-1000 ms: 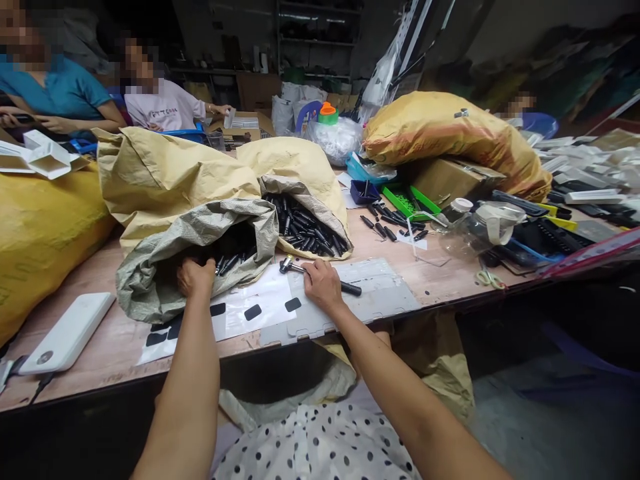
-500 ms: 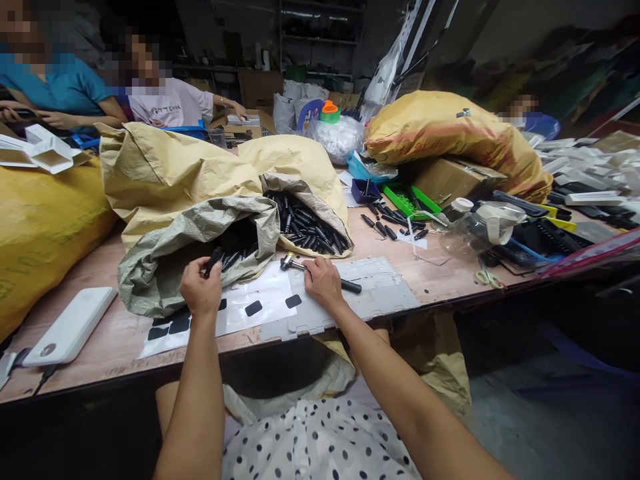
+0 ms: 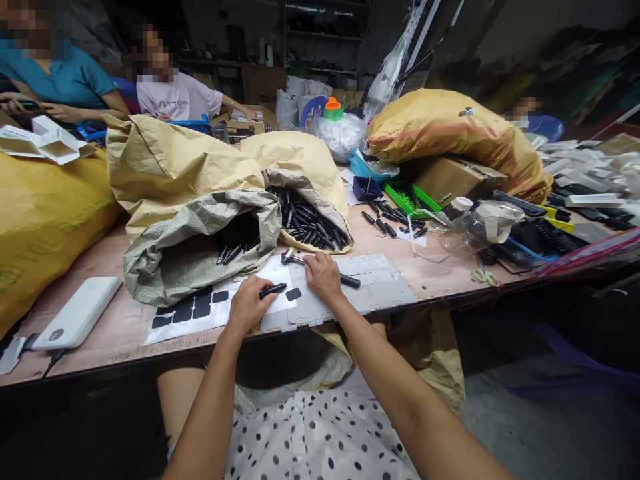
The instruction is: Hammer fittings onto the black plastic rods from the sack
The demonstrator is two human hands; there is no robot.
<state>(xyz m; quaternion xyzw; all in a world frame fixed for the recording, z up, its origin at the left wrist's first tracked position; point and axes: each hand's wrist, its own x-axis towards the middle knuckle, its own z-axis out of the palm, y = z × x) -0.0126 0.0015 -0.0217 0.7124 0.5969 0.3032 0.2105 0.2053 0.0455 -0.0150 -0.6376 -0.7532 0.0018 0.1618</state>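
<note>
View: head camera, looking down over the bench (image 3: 440,275) edge.
Left hand (image 3: 247,308): fingers closed in a narrow pinch on a short black part (image 3: 273,290), held just above the white sheet (image 3: 235,313).
Black part, position: at the left fingertips, near the front edge of the bench, between the two hands.
Black part, long axis: roughly left to right and close to level, its free end towards the right hand.
Right hand (image 3: 324,277): laid palm down, fingers folded over the shaft of a hammer (image 3: 289,256).
Hammer, long axis: metal head up and to the left of the hand, dark grip out to the lower right; it lies flat on the grey plate (image 3: 385,287).
Nearer hand: the left holds the part; the right is just beside the part's free end, not touching it.
Gap: the hammer head sits just beyond the part, further from the person.
White sheet, contents: black pads (image 3: 187,312) in rows on its left part, one lone pad beside the held part.
Behind the hands: grey sack (image 3: 175,257) and tan sack (image 3: 305,167), both open towards the person, both holding many similar black parts.
Far left: white power bank (image 3: 80,321), well apart from both hands.
</note>
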